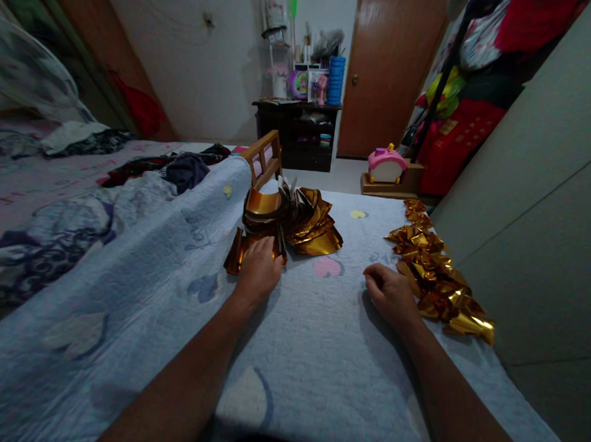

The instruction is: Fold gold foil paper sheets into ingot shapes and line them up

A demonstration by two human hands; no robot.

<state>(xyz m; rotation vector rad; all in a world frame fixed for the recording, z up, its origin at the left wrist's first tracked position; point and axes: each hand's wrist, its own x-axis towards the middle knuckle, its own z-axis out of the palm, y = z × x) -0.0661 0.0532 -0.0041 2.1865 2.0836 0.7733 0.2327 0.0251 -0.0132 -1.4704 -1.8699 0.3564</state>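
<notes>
A heap of shiny gold foil sheets [296, 218] lies on the pale blue quilt [319, 329] ahead of me. My left hand [258, 267] rests at the near edge of that heap, fingers curled down onto the nearest gold sheet. My right hand [390, 292] lies on the quilt with fingers loosely curled, just left of a row of folded gold foil pieces [435, 273] that runs along the right edge of the bed. Whether the right hand pinches anything is hidden.
A grey wardrobe wall [542, 196] stands close on the right. A wooden chair back [264, 156] rises behind the heap. Clothes [178, 167] lie scattered on the bed at left. A dark shelf unit [295, 131], a door and a pink toy [386, 165] are farther back.
</notes>
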